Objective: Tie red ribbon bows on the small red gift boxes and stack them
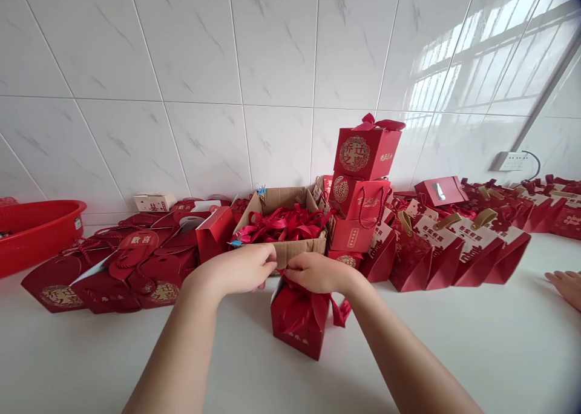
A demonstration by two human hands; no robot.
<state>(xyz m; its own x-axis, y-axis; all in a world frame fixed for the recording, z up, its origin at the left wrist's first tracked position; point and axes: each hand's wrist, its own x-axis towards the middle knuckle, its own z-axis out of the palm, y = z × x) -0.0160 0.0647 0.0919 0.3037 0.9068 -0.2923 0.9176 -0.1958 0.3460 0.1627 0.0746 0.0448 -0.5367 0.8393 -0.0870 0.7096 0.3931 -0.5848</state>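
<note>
A small red gift box (pixel 297 320) stands on the white counter (pixel 454 353) just in front of me. Red ribbon (pixel 338 311) runs over its top and hangs down its right side. My left hand (pixel 240 270) and my right hand (pixel 318 273) meet above the box, both with fingers pinched on the ribbon at its top. Directly behind them sits an open cardboard box (pixel 290 247) filled with loose red ribbons (pixel 284 223).
Flat red boxes and bags (pixel 127 262) lie at the left beside a red basin (pixel 31 229). A stack of three finished red boxes (pixel 363 184) stands behind the cardboard box. Red gift bags (pixel 458 244) line the right. Another person's hand (pixel 565 287) rests at the right edge.
</note>
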